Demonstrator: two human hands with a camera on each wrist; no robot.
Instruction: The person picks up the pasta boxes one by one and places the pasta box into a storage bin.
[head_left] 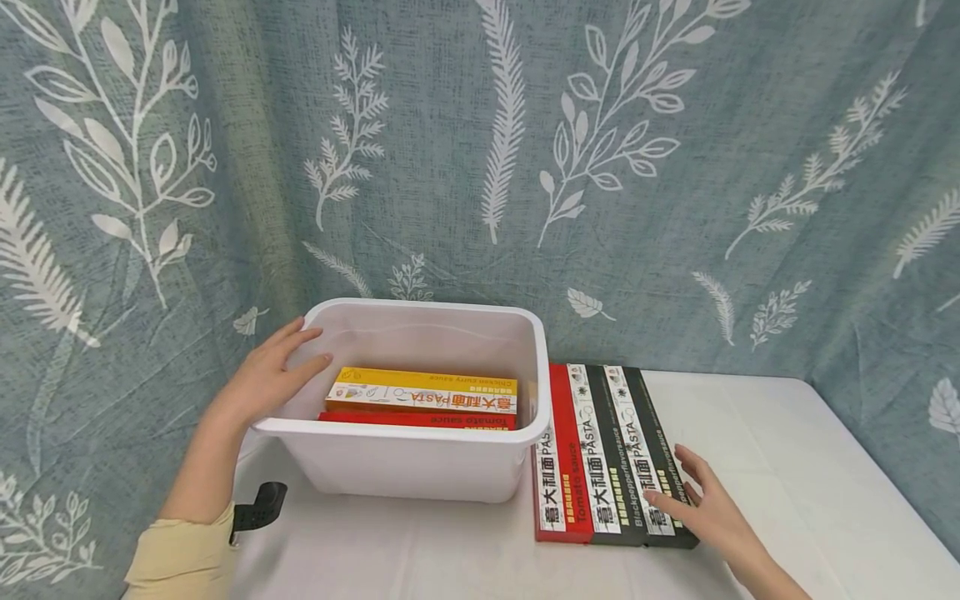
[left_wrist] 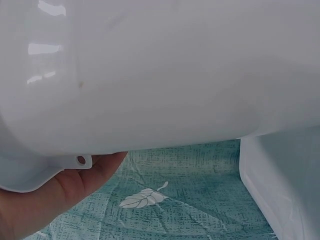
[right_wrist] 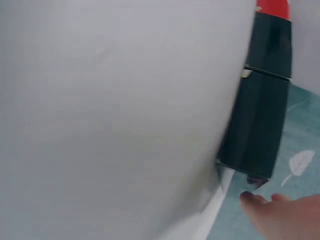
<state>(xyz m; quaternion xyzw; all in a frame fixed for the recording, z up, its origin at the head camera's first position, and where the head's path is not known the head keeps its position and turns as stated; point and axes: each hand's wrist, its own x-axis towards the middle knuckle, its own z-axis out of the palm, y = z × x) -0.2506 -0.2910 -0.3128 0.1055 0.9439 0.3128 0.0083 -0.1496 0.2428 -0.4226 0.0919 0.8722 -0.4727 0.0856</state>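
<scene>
A white plastic bin [head_left: 405, 458] stands on the table, holding a yellow chicken curry pasta box [head_left: 427, 390] and a red tomato sauce pasta box [head_left: 420, 420]. My left hand [head_left: 273, 375] rests at the bin's left rim, fingers extended and thumb over the inside. To the right of the bin lie a red tomato sauce pasta box [head_left: 577, 508] and two black pepper pasta boxes, the middle one [head_left: 618, 467] and the rightmost one [head_left: 660, 417], side by side. My right hand [head_left: 712, 504] is at the rightmost black box, thumb over its top and fingers spread along its right side.
A white cloth covers the table [head_left: 795, 467]. Behind it hangs a blue-green curtain [head_left: 450, 167] with white leaf prints. A black strap [head_left: 262, 508] sits at my left wrist, near the bin's front left corner.
</scene>
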